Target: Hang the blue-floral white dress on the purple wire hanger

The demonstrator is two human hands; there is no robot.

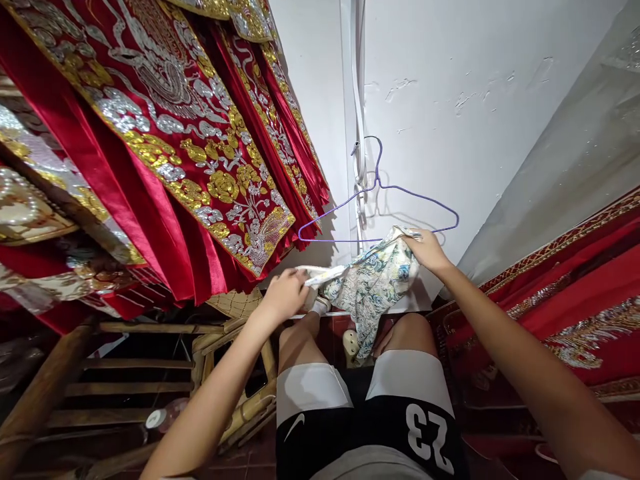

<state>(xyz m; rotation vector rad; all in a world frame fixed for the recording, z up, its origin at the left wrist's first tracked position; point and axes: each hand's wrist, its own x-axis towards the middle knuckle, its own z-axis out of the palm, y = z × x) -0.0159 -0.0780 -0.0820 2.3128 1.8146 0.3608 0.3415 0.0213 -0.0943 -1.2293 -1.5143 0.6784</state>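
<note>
Through my remote feed I see a scuffed white wall point(440, 53), brightly lit, with a pale vertical strip point(352, 67) running down it. Red sequined cloths point(215, 153) hang at left near slatted bamboo furniture point(140, 388); the reddish floor point(341, 325) is dim.

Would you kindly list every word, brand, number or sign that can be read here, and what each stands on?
"23": upside down in this view, on the right leg of the shorts.
Tick-shaped logo, no letters: on the left leg of the shorts.
Floral cloth: no lettering can be made out.
</note>
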